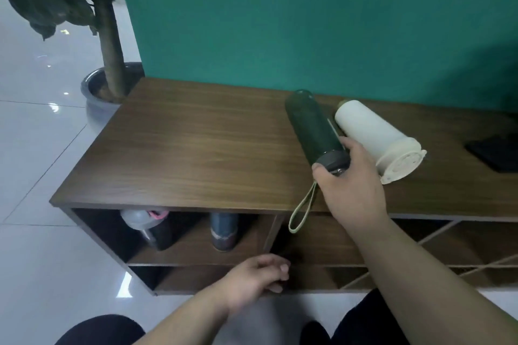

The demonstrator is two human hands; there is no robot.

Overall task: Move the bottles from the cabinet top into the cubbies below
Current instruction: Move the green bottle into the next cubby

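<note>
Two bottles lie on the cabinet top (196, 143): a dark green bottle (312, 126) (its loop strap (301, 209) dangling over the edge) gripped at the cap by the right hand (350, 176), and a cream bottle (375, 137) touching it. Two more stand in the upper left cubby (182, 232): a grey-lidded bottle (145, 225) and a blue bottle (224, 231). The left hand (258, 280), loosely curled, holds nothing.

Right hand (350, 176) grips green bottle (314, 127) lying beside white bottle (372, 134).
</note>
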